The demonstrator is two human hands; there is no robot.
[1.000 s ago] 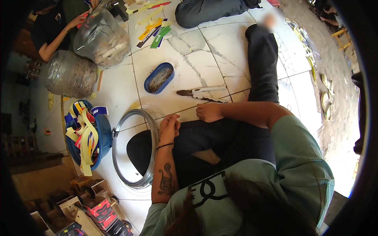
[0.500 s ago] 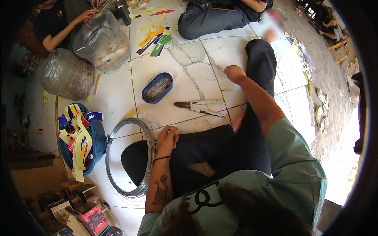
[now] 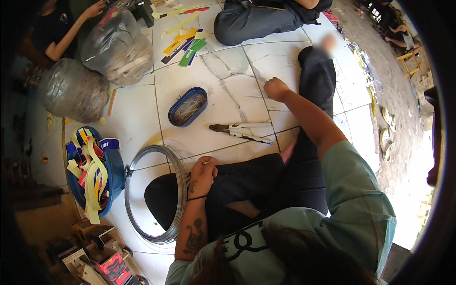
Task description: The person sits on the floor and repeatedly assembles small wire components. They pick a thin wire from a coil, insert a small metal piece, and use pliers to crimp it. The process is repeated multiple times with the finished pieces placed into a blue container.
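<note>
Beside wire coil [image 3: 156, 194], strip-filled blue bowl [image 3: 116, 178]

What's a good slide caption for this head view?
Seated on white tiles, left hand pinches wire by the coil; right hand extends outward above pliers.

Lying on the cracked white tile floor [image 3: 228, 85]: pliers [image 3: 240, 131] at centre. Sitting just up-left of the pliers, a blue oval tin [image 3: 188, 106]; resting down-left, a wire coil [image 3: 156, 194]; standing far left, a blue basket [image 3: 111, 175]; sprawling farther up, coloured strips [image 3: 183, 45].
</note>
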